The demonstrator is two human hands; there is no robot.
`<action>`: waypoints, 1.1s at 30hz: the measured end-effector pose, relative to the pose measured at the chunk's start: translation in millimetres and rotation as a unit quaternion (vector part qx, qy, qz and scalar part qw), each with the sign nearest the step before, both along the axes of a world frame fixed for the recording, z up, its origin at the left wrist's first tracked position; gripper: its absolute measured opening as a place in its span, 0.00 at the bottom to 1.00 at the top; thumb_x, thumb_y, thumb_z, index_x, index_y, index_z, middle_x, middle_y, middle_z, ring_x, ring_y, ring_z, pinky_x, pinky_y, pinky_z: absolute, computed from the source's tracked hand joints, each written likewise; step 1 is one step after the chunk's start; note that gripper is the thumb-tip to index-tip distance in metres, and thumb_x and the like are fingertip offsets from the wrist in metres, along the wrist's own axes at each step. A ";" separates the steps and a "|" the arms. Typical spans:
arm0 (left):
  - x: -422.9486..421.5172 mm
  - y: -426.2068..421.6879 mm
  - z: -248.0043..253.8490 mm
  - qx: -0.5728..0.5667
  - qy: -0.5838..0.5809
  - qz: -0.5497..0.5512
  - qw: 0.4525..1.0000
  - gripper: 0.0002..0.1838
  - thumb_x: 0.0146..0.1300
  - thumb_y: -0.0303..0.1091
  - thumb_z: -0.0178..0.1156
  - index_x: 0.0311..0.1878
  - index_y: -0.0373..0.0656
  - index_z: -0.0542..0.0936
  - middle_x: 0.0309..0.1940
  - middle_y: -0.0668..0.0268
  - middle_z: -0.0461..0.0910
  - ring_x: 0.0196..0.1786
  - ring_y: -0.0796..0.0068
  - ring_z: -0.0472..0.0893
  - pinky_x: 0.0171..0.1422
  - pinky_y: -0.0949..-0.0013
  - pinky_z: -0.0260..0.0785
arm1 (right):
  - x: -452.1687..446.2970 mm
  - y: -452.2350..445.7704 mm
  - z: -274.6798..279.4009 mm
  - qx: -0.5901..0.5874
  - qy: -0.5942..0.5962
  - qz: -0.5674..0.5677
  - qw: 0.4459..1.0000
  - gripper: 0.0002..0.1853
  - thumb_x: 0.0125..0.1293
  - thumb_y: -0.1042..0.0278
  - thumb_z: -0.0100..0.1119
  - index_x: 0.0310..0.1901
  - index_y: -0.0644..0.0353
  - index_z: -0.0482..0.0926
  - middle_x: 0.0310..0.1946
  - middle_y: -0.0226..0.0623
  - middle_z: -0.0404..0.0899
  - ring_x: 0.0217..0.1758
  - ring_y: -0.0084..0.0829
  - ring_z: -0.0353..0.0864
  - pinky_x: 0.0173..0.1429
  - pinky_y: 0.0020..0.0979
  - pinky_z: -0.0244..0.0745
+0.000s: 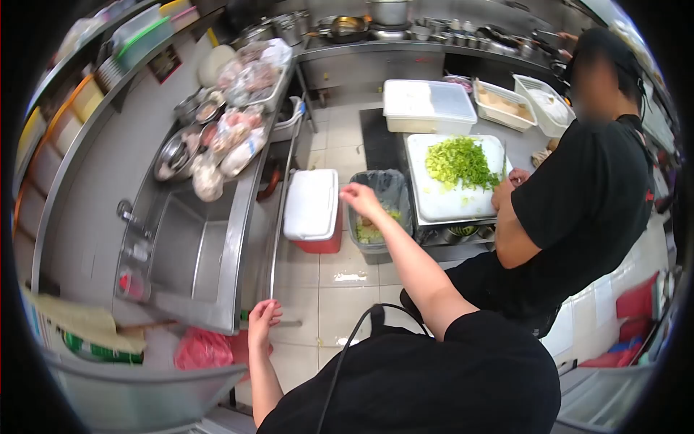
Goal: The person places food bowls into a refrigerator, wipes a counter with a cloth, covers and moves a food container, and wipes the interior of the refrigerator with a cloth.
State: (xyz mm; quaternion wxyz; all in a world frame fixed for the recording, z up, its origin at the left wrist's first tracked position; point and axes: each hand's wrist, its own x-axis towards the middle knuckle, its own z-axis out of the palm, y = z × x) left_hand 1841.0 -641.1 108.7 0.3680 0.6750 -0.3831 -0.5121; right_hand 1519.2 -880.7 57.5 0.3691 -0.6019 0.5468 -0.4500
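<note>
1. The right hand [361,201] reaches forward over the gap between the cooler [312,206] and the bin [395,186], at the bin's near-left rim. Its fingers are bent; I cannot tell whether the fingertips meet or whether anything small sits between them.
2. The left hand [264,318] hangs low beside the front corner of the sink [191,249], fingers loosely curled and a little apart, with nothing visible in its grasp. Whether it touches the metal edge is unclear.
3. The bin stands on the tiled floor, lined with a dark bag and holding pale green scraps [370,231]. Just left of it is the cooler, red with its white lid on.
4. To the right of the bin, a white cutting board [430,206] carries 1 spread pile of chopped greens [459,163].
5. A co-worker [578,188] in black stands at the board, both hands [504,189] at its right edge, beside what looks like an upright blade [504,160].
6. Behind the board are 1 lidded container [426,101] and 2 white trays [504,107].
7. Beyond the sink, bagged food [238,137] crowds the counter.
</note>
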 end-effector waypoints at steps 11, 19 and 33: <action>-57.0 -267.8 -12.1 0.023 -0.009 -0.189 0.982 0.12 0.60 0.37 0.53 0.41 0.41 0.75 0.36 0.66 0.78 0.35 0.77 0.76 0.36 0.75 0.67 | -128.7 -208.8 -18.6 -0.017 -0.111 -0.239 0.965 0.10 0.57 0.65 0.56 0.35 0.63 0.75 0.24 0.33 0.77 0.26 0.21 0.75 0.30 0.23 0.71; -63.9 -479.5 -32.6 0.060 -0.027 -0.271 0.960 0.11 0.60 0.38 0.52 0.39 0.40 0.75 0.33 0.66 0.78 0.32 0.78 0.76 0.35 0.75 0.67 | -209.5 -311.2 -12.2 -0.092 0.076 -0.348 0.930 0.11 0.55 0.63 0.56 0.33 0.63 0.77 0.21 0.35 0.77 0.24 0.22 0.75 0.30 0.25 0.70; -392.7 -750.9 -55.8 -0.040 -0.065 -0.411 0.908 0.20 0.56 0.49 0.55 0.38 0.39 0.76 0.29 0.68 0.76 0.27 0.79 0.74 0.26 0.75 0.66 | -446.0 -387.8 11.3 0.089 0.390 -0.536 0.744 0.16 0.56 0.55 0.52 0.41 0.55 0.74 0.40 0.37 0.74 0.46 0.40 0.70 0.46 0.45 0.67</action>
